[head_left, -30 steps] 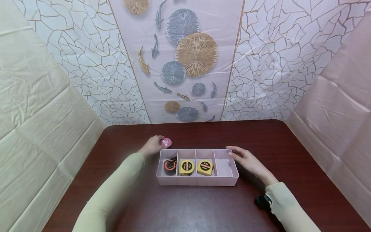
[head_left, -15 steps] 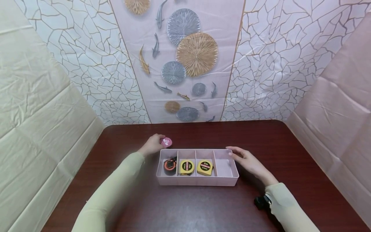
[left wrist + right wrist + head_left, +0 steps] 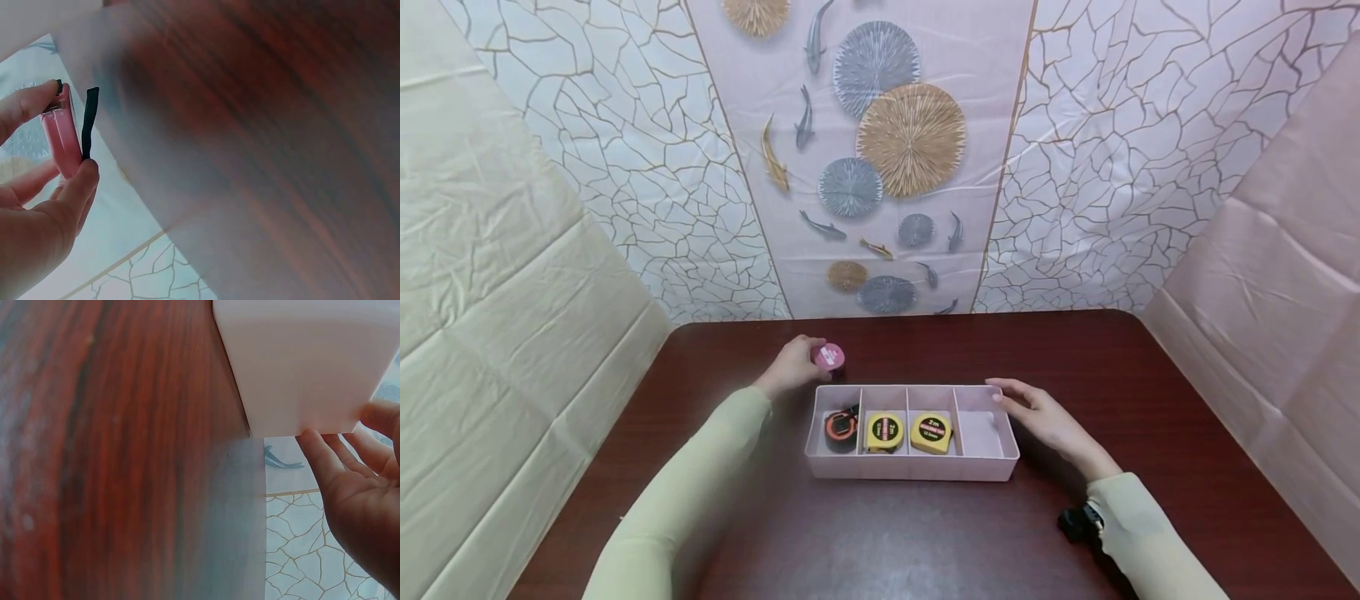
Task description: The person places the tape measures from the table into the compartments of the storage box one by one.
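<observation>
My left hand (image 3: 792, 367) grips a round pink tape measure (image 3: 829, 357) just behind the left end of a pale pink divided tray (image 3: 910, 468). In the left wrist view the pink tape measure (image 3: 61, 137) shows edge-on between thumb and fingers, with a black strap hanging from it. My right hand (image 3: 1048, 421) holds the tray's far right corner; the right wrist view shows its fingers around the end wall (image 3: 306, 375). From the left, the tray's compartments hold an orange-and-black tape measure (image 3: 841, 429), a yellow tape measure (image 3: 884, 432) and another yellow tape measure (image 3: 930, 433). The rightmost compartment (image 3: 981, 433) is empty.
The tray stands on a dark red-brown wooden table (image 3: 880, 533). Patterned cloth (image 3: 880, 250) hangs behind the table's far edge, and pale cloth (image 3: 512, 292) rises at both sides. A black device (image 3: 1078, 523) sits at my right wrist.
My left hand has shifted slightly away toward the far edge with the pink tape measure, whose printed face shows more fully. The right hand and the tray stay where they were.
</observation>
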`<action>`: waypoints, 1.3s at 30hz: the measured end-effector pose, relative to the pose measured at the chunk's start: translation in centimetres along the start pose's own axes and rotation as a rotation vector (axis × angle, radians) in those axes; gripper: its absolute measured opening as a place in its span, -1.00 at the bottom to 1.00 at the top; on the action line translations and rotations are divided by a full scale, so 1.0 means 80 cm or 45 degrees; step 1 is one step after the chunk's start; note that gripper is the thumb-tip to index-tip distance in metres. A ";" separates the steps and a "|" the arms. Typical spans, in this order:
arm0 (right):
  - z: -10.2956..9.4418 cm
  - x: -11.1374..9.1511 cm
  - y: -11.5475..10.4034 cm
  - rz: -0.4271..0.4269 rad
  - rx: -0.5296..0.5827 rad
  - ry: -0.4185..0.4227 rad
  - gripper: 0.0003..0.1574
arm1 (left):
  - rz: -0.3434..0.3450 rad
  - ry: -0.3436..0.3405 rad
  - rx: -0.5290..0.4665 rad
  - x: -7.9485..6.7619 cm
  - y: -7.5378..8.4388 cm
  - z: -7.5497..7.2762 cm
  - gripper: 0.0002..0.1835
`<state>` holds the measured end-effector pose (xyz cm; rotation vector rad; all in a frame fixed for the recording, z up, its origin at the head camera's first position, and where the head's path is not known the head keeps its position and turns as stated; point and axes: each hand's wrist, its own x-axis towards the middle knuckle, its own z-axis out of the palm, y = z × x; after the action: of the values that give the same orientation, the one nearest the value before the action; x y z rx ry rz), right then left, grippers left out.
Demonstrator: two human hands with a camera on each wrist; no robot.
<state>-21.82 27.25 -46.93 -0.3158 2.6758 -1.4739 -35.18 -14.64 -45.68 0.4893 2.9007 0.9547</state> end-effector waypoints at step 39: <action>0.001 0.001 -0.002 0.003 0.006 -0.019 -0.40 | 0.201 0.059 -0.047 0.032 0.041 -0.093 -0.26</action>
<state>-21.86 27.07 -46.87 -0.3222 2.6599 -1.4710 -37.74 -15.58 -37.62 0.7119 2.9146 1.0508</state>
